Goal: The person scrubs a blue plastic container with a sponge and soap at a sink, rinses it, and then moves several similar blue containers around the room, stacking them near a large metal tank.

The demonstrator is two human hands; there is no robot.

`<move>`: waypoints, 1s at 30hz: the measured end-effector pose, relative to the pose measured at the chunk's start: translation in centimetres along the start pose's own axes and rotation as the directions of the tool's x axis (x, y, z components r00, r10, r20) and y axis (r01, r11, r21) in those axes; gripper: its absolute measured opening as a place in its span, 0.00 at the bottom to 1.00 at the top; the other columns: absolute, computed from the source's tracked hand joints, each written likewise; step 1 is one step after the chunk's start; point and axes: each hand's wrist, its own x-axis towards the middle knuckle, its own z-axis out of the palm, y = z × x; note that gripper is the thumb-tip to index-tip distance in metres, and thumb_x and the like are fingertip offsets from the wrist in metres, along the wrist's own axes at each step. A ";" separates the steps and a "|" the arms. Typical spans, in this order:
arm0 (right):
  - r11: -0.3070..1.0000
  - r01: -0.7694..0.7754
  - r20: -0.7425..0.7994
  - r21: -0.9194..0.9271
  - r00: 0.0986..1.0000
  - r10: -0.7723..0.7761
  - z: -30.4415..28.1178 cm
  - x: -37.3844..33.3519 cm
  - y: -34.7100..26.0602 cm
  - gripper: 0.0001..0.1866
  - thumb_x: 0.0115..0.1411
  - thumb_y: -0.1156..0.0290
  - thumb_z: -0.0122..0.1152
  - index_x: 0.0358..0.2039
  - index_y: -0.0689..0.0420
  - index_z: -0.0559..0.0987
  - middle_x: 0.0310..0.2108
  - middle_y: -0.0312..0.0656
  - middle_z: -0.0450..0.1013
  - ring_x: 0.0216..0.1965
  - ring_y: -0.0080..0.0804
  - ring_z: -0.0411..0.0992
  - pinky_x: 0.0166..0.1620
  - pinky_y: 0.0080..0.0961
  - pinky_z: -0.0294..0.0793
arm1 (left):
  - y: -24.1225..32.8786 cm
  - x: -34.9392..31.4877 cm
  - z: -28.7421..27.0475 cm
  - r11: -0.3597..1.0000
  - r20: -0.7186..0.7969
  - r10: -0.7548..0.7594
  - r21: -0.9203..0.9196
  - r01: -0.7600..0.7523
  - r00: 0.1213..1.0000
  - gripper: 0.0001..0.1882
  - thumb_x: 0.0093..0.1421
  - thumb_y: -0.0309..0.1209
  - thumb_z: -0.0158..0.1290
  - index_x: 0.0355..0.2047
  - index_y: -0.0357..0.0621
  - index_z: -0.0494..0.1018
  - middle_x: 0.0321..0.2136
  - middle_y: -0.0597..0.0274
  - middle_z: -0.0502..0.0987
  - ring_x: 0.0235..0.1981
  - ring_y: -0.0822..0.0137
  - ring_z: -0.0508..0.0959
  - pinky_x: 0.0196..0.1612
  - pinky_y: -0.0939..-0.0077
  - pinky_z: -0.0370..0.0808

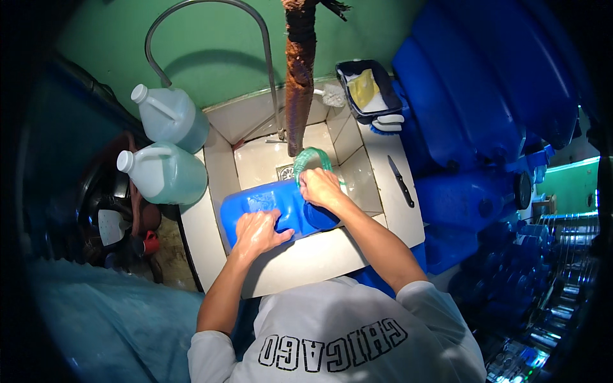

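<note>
- Blue plastic container [271, 196]: on its side at near side of sink [300, 271], wet on top; can't tell how much the rim bears.
- L hand [260, 231]: laid over container, thumb spread, wet; not closed round it.
- R hand [321, 188]: fingers closed on green looped strip [311, 155], over sink by container's R end.
- Risk: container could roll or slip into sink, prob. from wet skin on smooth plastic w/ only a laid-on L hand.
- Risk: R elbow swinging wide could knock black-handled knife [401, 183] off sink's R ledge.
- Surface: pale tiled sink, drain [285, 173] in its floor; dark tub [351, 108] w/ yellow cloth [363, 89] at far R corner.
- Room: 2 white-capped jugs [172, 118] [172, 175] L of sink; big blue barrels [472, 96] R; green wall [364, 32] behind; curved metal pipe [267, 57] + rusty post [300, 89] above.
</note>
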 end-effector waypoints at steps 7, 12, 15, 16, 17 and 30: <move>0.932 -0.137 -0.308 0.334 0.919 0.246 -4.3 5.5 8.7 0.25 0.62 0.55 0.57 0.45 0.67 0.79 0.44 0.64 0.77 0.48 0.59 0.76 0.53 0.44 0.74 | -0.4 -0.6 0.5 1.000 0.007 -0.020 -0.011 0.020 1.000 0.25 0.46 0.53 0.65 0.33 0.45 0.81 0.21 0.52 0.81 0.25 0.51 0.82 0.29 0.56 0.77; 0.974 -0.165 0.058 0.158 0.986 0.158 -5.0 -2.1 4.4 0.50 0.52 0.30 0.60 0.62 0.60 0.70 0.56 0.63 0.69 0.58 0.60 0.69 0.58 0.47 0.70 | -0.4 0.4 0.8 0.998 0.000 -0.056 -0.020 0.056 0.998 0.25 0.47 0.53 0.67 0.33 0.44 0.81 0.21 0.51 0.81 0.25 0.49 0.82 0.28 0.56 0.77; 0.989 -0.079 -0.012 -0.122 0.997 0.078 -1.2 -5.9 -0.3 0.55 0.46 0.29 0.65 0.67 0.52 0.64 0.65 0.57 0.58 0.63 0.60 0.61 0.58 0.53 0.70 | -0.5 1.7 0.7 0.999 0.014 -0.001 -0.052 0.002 1.000 0.26 0.47 0.53 0.67 0.34 0.44 0.81 0.22 0.50 0.81 0.26 0.48 0.82 0.29 0.55 0.77; 0.995 -0.082 -0.052 -0.065 0.996 0.078 -0.8 -6.2 -0.4 0.51 0.45 0.37 0.70 0.66 0.49 0.65 0.65 0.54 0.56 0.63 0.60 0.59 0.56 0.55 0.71 | -0.7 2.0 0.6 0.997 0.013 -0.012 -0.082 0.013 1.000 0.27 0.46 0.55 0.67 0.34 0.44 0.82 0.23 0.50 0.81 0.29 0.48 0.83 0.30 0.54 0.77; 0.987 -0.044 -0.026 -0.154 0.999 0.040 -0.2 -6.4 -0.4 0.50 0.44 0.39 0.71 0.65 0.49 0.66 0.64 0.54 0.57 0.63 0.60 0.58 0.56 0.55 0.71 | -0.9 2.4 0.5 0.998 0.047 -0.020 -0.054 0.023 0.999 0.28 0.45 0.55 0.68 0.34 0.44 0.82 0.23 0.50 0.81 0.30 0.49 0.83 0.31 0.54 0.77; 0.948 0.227 -0.031 -0.224 0.970 -0.239 -9.0 -3.3 4.6 0.31 0.51 0.43 0.67 0.33 0.64 0.81 0.39 0.52 0.78 0.40 0.44 0.76 0.49 0.41 0.69 | -3.8 7.0 -1.3 0.999 0.159 0.040 -0.022 -0.036 0.987 0.29 0.45 0.56 0.67 0.37 0.45 0.82 0.31 0.47 0.82 0.36 0.47 0.82 0.39 0.52 0.77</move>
